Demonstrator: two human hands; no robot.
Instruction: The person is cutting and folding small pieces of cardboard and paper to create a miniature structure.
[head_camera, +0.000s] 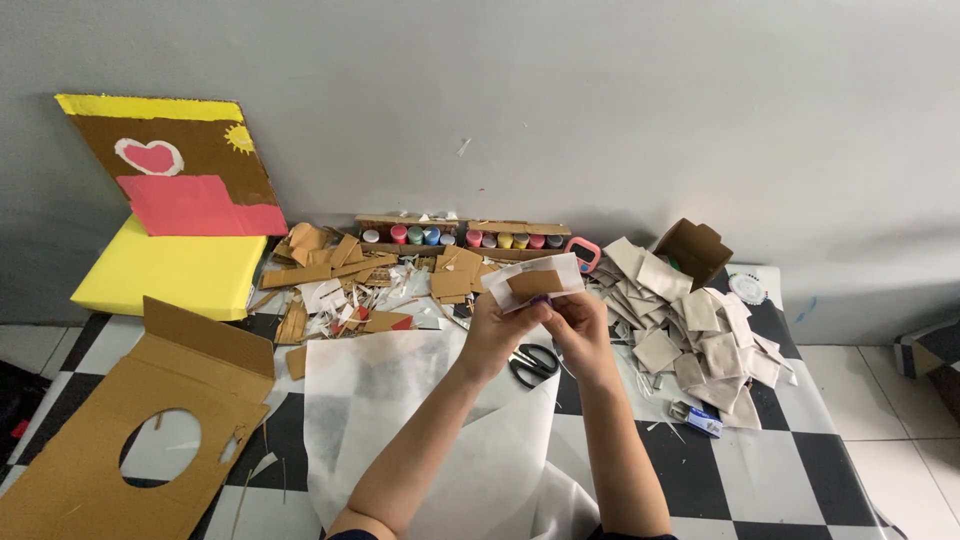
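Looking down from the head camera, both hands are up in the middle of the shot, working the same little piece: a white wrapped square (536, 281) with a brown cardboard patch showing through it. The left hand (497, 333) has its fingers curled in and pinches the lower left edge of it, thumb on top, while the right hand (580, 325) is also mostly closed, fingertips pinching the lower right side. The piece is held in the air above the table, tilted a bit, just in front of the row of paint pots. Under the forearms lies a big sheet of white paper (400, 400) spread over the black and white checkered tablecloth (770, 470). A pair of black scissors (533, 362) sits just below the hands, one pair only. On the right there's a heap of already wrapped pale squares (700, 340), too many and too overlapped to count properly, and behind it one small open cardboard box (692, 250); I can't tell what's inside. Against the wall a cardboard strip holds the paint pots (460, 238), roughly nine of them that I can make out. Left of that is a pile of cardboard scraps (340, 285). Far left: a yellow block (170, 270), a painted cardboard panel with a heart (170, 160), and one cardboard sheet with an oval hole (120, 450).
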